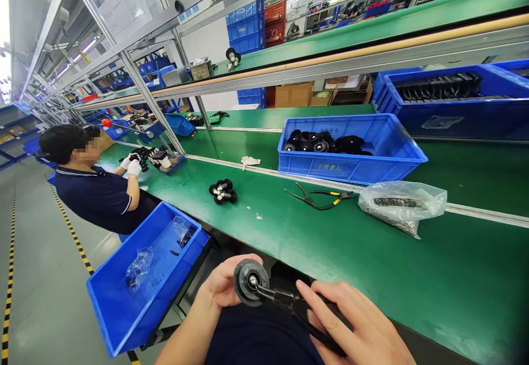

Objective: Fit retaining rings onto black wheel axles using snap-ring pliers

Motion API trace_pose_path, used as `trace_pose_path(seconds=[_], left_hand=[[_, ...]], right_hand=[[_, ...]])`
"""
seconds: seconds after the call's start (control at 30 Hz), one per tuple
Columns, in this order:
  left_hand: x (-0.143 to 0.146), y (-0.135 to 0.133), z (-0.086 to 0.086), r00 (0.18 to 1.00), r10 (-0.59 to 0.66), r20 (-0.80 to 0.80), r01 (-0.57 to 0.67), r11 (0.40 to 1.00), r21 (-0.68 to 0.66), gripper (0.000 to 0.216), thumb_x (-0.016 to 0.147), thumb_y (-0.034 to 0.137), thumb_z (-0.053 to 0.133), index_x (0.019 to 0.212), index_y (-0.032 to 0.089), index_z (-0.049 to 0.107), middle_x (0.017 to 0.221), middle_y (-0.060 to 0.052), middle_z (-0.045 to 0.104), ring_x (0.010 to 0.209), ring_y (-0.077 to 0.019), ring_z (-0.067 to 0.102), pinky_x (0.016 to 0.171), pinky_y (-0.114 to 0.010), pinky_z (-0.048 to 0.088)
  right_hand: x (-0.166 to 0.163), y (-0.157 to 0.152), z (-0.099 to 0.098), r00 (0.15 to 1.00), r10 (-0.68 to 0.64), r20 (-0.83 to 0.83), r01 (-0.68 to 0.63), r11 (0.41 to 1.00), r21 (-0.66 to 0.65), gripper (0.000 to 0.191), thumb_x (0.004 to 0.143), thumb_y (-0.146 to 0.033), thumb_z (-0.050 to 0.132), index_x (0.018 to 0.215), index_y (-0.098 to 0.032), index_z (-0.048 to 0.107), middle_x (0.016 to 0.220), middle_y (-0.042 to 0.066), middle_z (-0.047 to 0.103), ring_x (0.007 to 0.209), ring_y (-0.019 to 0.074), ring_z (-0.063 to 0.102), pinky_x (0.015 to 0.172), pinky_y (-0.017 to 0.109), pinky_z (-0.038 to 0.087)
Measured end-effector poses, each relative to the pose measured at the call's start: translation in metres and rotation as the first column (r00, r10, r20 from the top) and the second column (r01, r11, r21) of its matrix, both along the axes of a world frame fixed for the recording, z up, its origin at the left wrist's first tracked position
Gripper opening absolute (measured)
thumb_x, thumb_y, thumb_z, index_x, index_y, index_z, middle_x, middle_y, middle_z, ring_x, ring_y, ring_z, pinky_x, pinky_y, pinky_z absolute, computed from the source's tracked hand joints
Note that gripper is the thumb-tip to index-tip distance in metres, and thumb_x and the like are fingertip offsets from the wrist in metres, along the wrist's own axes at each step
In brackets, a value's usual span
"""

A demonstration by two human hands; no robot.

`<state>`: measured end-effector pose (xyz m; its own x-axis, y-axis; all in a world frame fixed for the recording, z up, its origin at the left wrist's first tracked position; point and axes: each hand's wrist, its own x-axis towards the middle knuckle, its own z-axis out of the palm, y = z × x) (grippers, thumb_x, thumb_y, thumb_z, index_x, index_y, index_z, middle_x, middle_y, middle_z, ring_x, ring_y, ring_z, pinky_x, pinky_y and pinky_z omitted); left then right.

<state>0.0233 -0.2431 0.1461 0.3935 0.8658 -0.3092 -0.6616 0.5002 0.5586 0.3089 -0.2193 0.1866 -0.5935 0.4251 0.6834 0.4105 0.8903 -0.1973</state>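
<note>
Long green bench [289, 233], divided lengthwise by a pale metal strip [264, 171]. On the near half lie a cluster of black wheels [223, 191], a few small washers [259, 216], a pair of pliers [320, 197] with handles spread, and a clear plastic bag [403, 205] of small metal parts that reaches the strip. Just beyond the strip stands a blue crate [351, 169] of black wheels, with a white cloth [250, 161] to its left and a blue basket [179, 124] farther back.

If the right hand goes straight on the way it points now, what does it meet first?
Most likely the black wheel in the left hand: the right hand points up-left along its pliers, whose tips sit at the wheel's hub. Depth is hard to judge.
</note>
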Motion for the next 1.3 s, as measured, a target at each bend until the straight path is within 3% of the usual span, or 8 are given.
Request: trace_pose_path(seconds=[0.27,0.5,0.7,0.93,1.1,1.3], left_hand=[[-0.004,0.001,-0.007,1.000,0.023,-0.001,-0.023,0.997,-0.075,0.025,0.081,0.016,0.084,0.101,0.010,0.071,0.079,-0.005,0.074,0.066,-0.0155,0.073,0.063,-0.024,0.060],[-0.005,0.001,-0.003,0.998,-0.004,-0.067,0.001,0.999,-0.043,0.033,0.075,0.017,0.088,0.102,0.010,0.071,0.078,-0.007,0.077,0.066,-0.0158,0.074,0.064,-0.022,0.061],[-0.008,0.002,0.001,0.996,-0.008,-0.093,0.006,1.000,-0.017,0.038,0.073,0.019,0.092,0.103,0.008,0.070,0.079,-0.008,0.077,0.065,-0.0151,0.074,0.064,-0.021,0.061],[-0.019,0.009,0.006,0.991,-0.111,-0.078,0.114,0.993,0.036,0.048,0.074,0.019,0.091,0.116,0.008,0.071,0.080,-0.007,0.078,0.060,-0.0128,0.071,0.058,-0.017,0.055],[-0.027,0.017,0.005,0.973,-0.200,-0.115,0.208,0.976,0.065,0.062,0.070,0.031,0.097,0.120,0.008,0.069,0.072,-0.007,0.078,0.050,-0.0133,0.066,0.049,-0.017,0.051],[-0.025,0.024,0.016,0.971,-0.149,-0.186,0.171,0.980,0.103,0.057,0.073,0.034,0.096,0.117,0.010,0.069,0.062,-0.001,0.071,0.046,-0.0109,0.062,0.049,-0.015,0.048]], right_hand=[[0.009,0.000,0.006,0.993,-0.062,0.096,0.059,0.998,0.039,0.057,0.096,-0.004,0.054,0.152,-0.016,0.060,0.121,0.013,0.067,0.107,0.0243,0.062,0.096,0.041,0.051],[0.005,0.000,0.017,0.996,-0.057,0.070,0.054,0.998,0.040,0.054,0.095,-0.001,0.052,0.145,-0.017,0.065,0.113,0.011,0.068,0.100,0.0221,0.062,0.088,0.037,0.053],[0.003,0.000,0.011,0.996,-0.055,0.065,0.054,0.998,0.021,0.054,0.093,-0.001,0.050,0.141,-0.017,0.067,0.108,0.011,0.068,0.098,0.0215,0.063,0.081,0.033,0.055],[0.000,0.001,0.011,0.998,-0.037,0.053,0.039,0.999,-0.033,0.061,0.090,0.005,0.044,0.141,-0.020,0.068,0.103,0.009,0.068,0.088,0.0164,0.064,0.072,0.026,0.055],[-0.003,0.000,0.013,0.999,0.006,0.037,-0.003,0.997,-0.079,0.074,0.082,0.010,0.039,0.144,-0.021,0.065,0.101,0.007,0.068,0.082,0.0147,0.063,0.067,0.023,0.053],[-0.003,-0.003,0.012,0.999,-0.033,0.030,0.035,0.996,-0.086,0.070,0.084,0.010,0.040,0.143,-0.019,0.066,0.102,0.008,0.066,0.085,0.0149,0.063,0.069,0.024,0.053]])
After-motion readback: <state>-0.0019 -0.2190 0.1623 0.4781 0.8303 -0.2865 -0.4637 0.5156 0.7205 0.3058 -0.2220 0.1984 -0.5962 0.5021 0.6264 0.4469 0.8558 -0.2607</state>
